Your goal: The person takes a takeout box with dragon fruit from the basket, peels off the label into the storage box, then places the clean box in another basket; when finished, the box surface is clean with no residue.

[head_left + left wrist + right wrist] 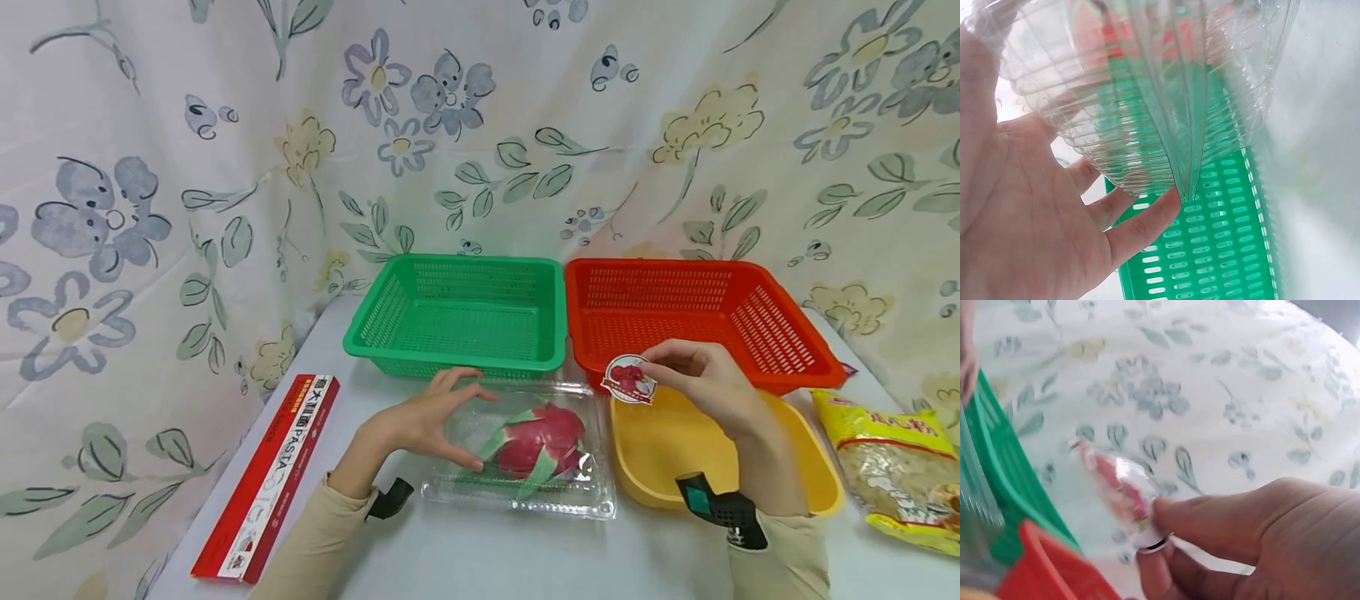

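Note:
My right hand (pixel 708 383) pinches a round sticker (pixel 628 379) with a red dragon fruit picture between thumb and fingers, over the near edge of the red basket. In the right wrist view the sticker (pixel 1124 494) looks slightly bent and blurred. A clear plastic box (pixel 596 467) lies on the table, with a red dragon fruit with green leaf tips (pixel 540 442) inside. My left hand (pixel 427 421) spans the box's left part, thumb on the near side and fingers curved on the far side. Up close in the left wrist view, fingertips meet the ridged plastic.
Behind the box stand a green basket (pixel 457 362) and a red basket (pixel 802 367). A yellow tub (pixel 821 479) sits right of the box, beside a yellow and clear food bag (pixel 900 475). A red and white pasta box (pixel 266 479) lies at left.

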The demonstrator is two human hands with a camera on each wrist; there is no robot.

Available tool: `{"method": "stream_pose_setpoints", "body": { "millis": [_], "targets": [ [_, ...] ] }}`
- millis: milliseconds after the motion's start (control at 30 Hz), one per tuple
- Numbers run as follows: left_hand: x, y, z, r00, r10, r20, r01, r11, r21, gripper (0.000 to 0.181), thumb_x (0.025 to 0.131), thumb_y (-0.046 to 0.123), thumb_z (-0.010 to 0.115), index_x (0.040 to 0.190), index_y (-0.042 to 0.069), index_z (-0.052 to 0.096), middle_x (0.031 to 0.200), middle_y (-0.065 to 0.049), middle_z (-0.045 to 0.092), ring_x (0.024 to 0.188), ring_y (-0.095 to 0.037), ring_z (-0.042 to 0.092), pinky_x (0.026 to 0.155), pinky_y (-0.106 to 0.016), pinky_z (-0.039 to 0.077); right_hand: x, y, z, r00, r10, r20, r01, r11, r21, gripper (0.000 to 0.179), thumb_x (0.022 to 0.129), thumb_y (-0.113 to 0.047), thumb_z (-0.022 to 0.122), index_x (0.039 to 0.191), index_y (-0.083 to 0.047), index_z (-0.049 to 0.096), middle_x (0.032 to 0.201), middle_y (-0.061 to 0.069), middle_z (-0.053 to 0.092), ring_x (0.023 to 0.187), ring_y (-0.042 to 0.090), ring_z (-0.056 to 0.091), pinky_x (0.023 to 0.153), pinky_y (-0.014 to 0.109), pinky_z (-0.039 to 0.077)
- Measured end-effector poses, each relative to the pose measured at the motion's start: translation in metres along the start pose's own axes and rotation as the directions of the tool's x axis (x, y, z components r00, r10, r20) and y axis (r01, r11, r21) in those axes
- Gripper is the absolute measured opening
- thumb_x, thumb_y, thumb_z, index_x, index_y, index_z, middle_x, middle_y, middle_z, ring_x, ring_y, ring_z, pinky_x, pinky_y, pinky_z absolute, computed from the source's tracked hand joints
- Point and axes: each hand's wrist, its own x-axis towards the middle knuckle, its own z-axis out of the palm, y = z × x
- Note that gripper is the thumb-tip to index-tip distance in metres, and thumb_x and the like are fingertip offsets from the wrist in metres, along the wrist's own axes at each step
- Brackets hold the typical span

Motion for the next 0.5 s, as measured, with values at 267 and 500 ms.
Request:
{"method": "stream_pose_setpoints", "body": {
  "millis": [267,500],
  "targets": [
    [0.000,-0.001,0.001,1.000,-0.006,-0.001,0.006,1.000,-0.003,0.083,0.072,0.054,0.084,0.142,0.031,0.046,0.156,-0.005,0.021,0.142,-0.028,0.019,0.102,-0.055,0.041,-0.011,0.022,-0.028,0.977,0.208,0.051,-0.187,0.945,-0.269,0.026,0.094,-0.015,0.068,0.113,0.002,0.071,0.106,0.014,0.071,0.092,0.023,0.064,0.075,0.025,0.052],
    [0.000,-0.001,0.001,1.000,-0.003,0.001,0.003,1.000,-0.006,0.083,0.072,0.054,0.084,0.142,0.030,0.046,0.156,-0.010,0.021,0.143,-0.028,0.018,0.101,-0.055,0.042,-0.010,0.040,-0.031,0.941,0.288,0.178,-0.228,0.928,-0.296,0.025,0.092,-0.011,0.068,0.112,0.003,0.072,0.104,0.012,0.071,0.092,0.024,0.062,0.078,0.036,0.053]
  ]
}}
